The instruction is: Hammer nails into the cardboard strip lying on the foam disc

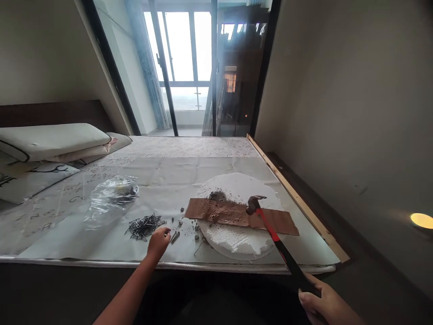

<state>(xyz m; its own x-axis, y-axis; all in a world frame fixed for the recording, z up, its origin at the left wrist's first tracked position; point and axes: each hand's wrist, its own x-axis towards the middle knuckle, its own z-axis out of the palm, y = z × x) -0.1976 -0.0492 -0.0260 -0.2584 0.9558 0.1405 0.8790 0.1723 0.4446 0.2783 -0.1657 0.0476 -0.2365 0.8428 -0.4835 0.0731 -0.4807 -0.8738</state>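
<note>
A claw hammer (269,225) with a red and black handle is gripped near its end by my right hand (318,295). Its head is over a brown cardboard strip (233,212), which is full of small holes and lies across a round white foam disc (243,246). My left hand (158,241) has its fingers curled, beside a heap of dark nails (144,225). A few separate nails (175,237) lie just right of its fingertips. Whatever those fingers may hold is too small to make out.
Grey crumbs (218,195) and small lumps are scattered on and around the disc. A clear plastic bag (113,198) lies left on the pale sheet (158,171) covering the bed. Pillows (57,140) are at far left. A wooden edge board (297,194) runs along the right.
</note>
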